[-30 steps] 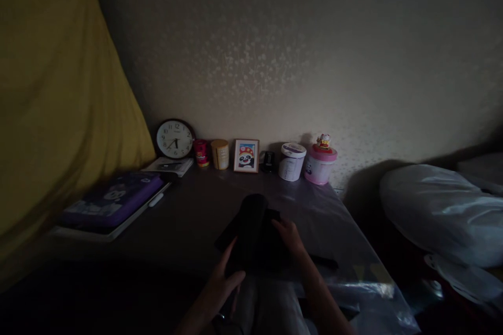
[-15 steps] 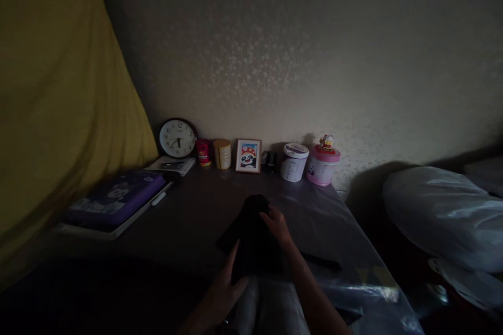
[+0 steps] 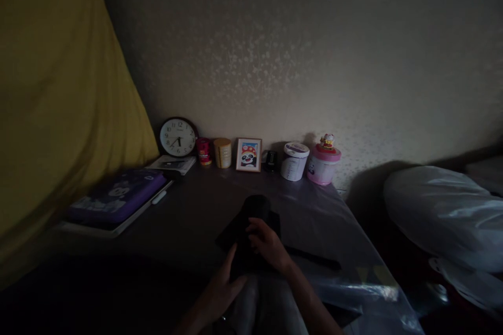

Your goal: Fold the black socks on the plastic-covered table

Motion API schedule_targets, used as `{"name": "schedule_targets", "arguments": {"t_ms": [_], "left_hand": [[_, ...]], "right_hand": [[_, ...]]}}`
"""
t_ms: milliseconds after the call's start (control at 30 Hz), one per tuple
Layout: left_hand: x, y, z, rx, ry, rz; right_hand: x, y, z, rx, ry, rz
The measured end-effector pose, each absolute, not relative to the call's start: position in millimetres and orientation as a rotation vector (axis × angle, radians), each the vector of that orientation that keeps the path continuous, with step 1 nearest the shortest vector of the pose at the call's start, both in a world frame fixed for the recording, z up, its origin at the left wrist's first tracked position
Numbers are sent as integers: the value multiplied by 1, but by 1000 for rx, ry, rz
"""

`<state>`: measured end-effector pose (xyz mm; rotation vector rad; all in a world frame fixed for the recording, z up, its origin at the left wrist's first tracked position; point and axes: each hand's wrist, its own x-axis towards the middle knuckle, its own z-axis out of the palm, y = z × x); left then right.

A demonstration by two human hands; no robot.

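A black, soft-looking item (image 3: 257, 204) with a rounded top lies near the table's front edge. It is too dark to tell its kind. My left hand (image 3: 222, 288) grips its lower left side, thumb and forefinger apart with the dark material between them. Over the item's middle, my right hand (image 3: 267, 243) has its fingers curled in against the surface; what lies under the fingertips is hidden. A dark strap-like strip (image 3: 314, 257) extends to the right on the table, beyond my right wrist.
The table (image 3: 314, 209) has a shiny cover. Along the wall stand a clock (image 3: 178, 137), small tins, a framed panda picture (image 3: 249, 155) and two tubs (image 3: 294, 162). A purple case (image 3: 118, 196) lies left, by a yellow curtain (image 3: 66, 89). A bulky plastic-wrapped bundle (image 3: 440, 214) sits right.
My right hand has moved from the item's upper right edge down and left over its middle, and its fingers have curled. My left hand has barely moved.
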<state>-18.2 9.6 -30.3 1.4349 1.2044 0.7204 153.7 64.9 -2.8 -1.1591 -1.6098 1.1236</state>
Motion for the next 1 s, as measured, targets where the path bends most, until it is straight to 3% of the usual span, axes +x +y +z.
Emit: {"name": "schedule_targets", "arguments": {"t_ms": [267,500,733,1000], "left_hand": [[-15,4,-21,1587,1196,842],[-7,-4,-15,1688,1357,662],[-7,-3,-13,1679,1373,664],[-14,-2,-17,1613,1296,743]], "right_hand": [[144,55,-5,-1145,-1852,864],[144,58,-4,-1119,-1802,909],[157,80,-11,-1150,-1912,336],[226,121,-16,-1697,-1492,470]]}}
